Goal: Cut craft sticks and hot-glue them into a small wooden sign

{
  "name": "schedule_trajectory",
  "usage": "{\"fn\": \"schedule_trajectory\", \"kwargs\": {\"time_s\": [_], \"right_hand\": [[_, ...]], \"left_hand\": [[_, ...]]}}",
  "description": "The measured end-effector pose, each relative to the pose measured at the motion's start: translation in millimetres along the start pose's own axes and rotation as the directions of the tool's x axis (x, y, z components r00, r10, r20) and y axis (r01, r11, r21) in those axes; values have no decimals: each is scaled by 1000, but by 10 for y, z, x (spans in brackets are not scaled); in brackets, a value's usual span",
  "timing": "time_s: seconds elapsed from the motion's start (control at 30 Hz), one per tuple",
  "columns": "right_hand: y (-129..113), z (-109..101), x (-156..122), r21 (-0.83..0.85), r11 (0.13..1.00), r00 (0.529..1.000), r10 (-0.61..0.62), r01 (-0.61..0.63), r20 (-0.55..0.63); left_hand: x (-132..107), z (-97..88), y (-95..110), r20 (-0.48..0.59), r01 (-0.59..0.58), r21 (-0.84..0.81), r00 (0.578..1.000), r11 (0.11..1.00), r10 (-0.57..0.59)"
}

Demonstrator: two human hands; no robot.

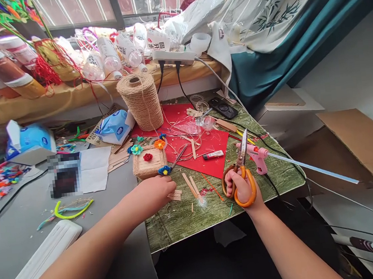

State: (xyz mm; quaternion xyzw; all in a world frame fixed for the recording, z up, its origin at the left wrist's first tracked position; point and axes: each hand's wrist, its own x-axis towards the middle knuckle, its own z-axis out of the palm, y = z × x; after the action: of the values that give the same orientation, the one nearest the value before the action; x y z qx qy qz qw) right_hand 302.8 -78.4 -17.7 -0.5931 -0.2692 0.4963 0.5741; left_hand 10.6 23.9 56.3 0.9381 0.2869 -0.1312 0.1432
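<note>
Right hand (pixel 241 187): fingers through orange scissors (pixel 242 169), blades up. Left hand (pixel 158 189): curled over wooden sticks (pixel 175 196), fingertips hidden; pinch cannot tell.

I see a spool of jute twine (pixel 140 101) standing upright at the back of a red paper sheet (pixel 207 148). A pink glue gun (pixel 257 153) lies at the table's right edge, a lighter (pixel 213 155) on the red sheet. Two tissue packs (pixel 29 140) (pixel 114 127) sit to the left, a white power strip (pixel 174 56) on the sill, and a phone (pixel 223 108) near the curtain.
</note>
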Motion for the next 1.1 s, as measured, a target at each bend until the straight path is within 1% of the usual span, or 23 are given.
{"fn": "schedule_trajectory", "kwargs": {"time_s": [0.13,0.27,0.37,0.57,0.63,0.83,0.97,1.1], "right_hand": [[13,4,8,11,1000,1000,6,-6,-5],[28,-3,13,15,1000,1000,9,-9,-11],[25,-3,8,11,1000,1000,8,-8,-13],[32,-5,6,20,1000,1000,-2,2,-8],[40,-9,9,25,1000,1000,-5,5,-6],[50,-16,10,39,999,1000,1,-1,0],[46,-10,4,48,999,1000,-6,6,2],[53,-24,11,27,1000,1000,-13,13,16]], "left_hand": [[0,-34,-17,31,1,6,1000,1000,-1],[-3,-103,-48,110,59,24,992,998,-62],[0,-133,-50,145,83,34,986,996,-88],[25,-105,-21,141,88,-22,986,996,-84],[36,-94,-19,141,88,-17,986,996,-84],[74,-97,-11,203,100,1,974,995,-99],[86,-123,21,233,139,4,963,990,-136],[85,-144,46,234,146,-21,962,989,-137]]}}
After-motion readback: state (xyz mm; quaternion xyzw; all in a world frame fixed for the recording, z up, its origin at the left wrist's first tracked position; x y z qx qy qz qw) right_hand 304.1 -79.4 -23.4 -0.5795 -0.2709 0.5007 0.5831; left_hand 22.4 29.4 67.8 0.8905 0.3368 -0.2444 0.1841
